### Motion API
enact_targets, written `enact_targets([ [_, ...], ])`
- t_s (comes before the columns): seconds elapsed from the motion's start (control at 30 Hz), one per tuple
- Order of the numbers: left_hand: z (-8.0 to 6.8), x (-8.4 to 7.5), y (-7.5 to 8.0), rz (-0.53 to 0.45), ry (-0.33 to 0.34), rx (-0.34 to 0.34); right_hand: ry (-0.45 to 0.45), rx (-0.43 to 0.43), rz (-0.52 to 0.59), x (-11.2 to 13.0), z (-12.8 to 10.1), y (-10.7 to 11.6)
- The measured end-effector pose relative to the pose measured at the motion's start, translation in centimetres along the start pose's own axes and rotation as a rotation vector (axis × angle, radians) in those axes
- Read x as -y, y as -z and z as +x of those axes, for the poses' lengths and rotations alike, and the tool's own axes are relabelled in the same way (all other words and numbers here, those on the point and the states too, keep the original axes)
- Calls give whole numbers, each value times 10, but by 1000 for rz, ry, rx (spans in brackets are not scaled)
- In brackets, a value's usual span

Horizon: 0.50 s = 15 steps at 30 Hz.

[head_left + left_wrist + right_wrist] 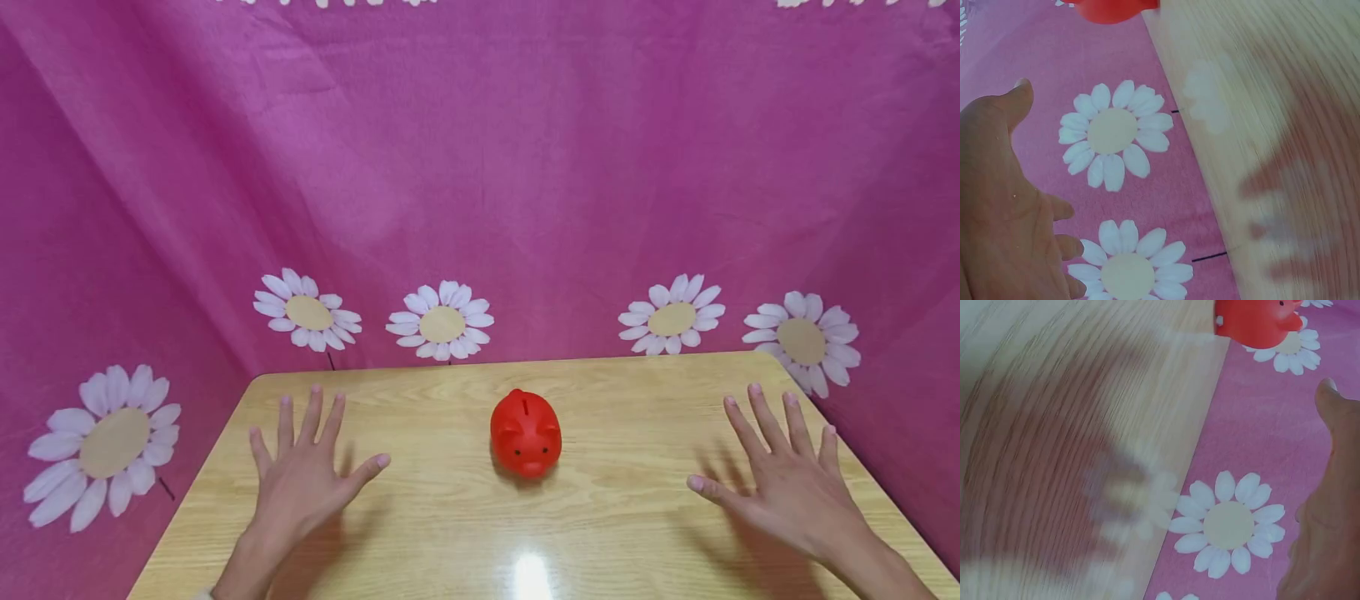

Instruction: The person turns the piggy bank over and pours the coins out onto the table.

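While a red piggy bank (526, 437) sits on the wooden table (615, 533), below and slightly right of the head view's centre, the left hand (302, 483) hovers at lower left — spread wide — and the right hand (797, 493) hovers at lower right, likewise spread, both well apart from it. Behind hangs a pink curtain (525, 167) with white daisies (442, 324).

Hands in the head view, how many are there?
2. The left hand is left of the red piggy bank and the right hand is right of it, both over the table with fingers spread. Neither is hidden.
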<state>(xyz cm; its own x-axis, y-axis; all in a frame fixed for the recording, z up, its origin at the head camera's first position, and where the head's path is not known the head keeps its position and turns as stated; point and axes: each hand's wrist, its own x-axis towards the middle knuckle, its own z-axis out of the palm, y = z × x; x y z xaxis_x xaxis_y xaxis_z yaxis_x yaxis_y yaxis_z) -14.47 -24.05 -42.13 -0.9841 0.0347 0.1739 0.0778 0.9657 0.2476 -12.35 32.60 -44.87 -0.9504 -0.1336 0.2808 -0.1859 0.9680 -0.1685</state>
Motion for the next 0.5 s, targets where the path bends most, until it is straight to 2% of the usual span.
enact_targets([
  [0.3, 5, -12, -7, -5, -9, -17, 31, 12, 25, 22, 14, -8],
  [0.5, 11, -26, -15, -28, -14, -16, 49, 19, 47, 39, 25, -16],
])
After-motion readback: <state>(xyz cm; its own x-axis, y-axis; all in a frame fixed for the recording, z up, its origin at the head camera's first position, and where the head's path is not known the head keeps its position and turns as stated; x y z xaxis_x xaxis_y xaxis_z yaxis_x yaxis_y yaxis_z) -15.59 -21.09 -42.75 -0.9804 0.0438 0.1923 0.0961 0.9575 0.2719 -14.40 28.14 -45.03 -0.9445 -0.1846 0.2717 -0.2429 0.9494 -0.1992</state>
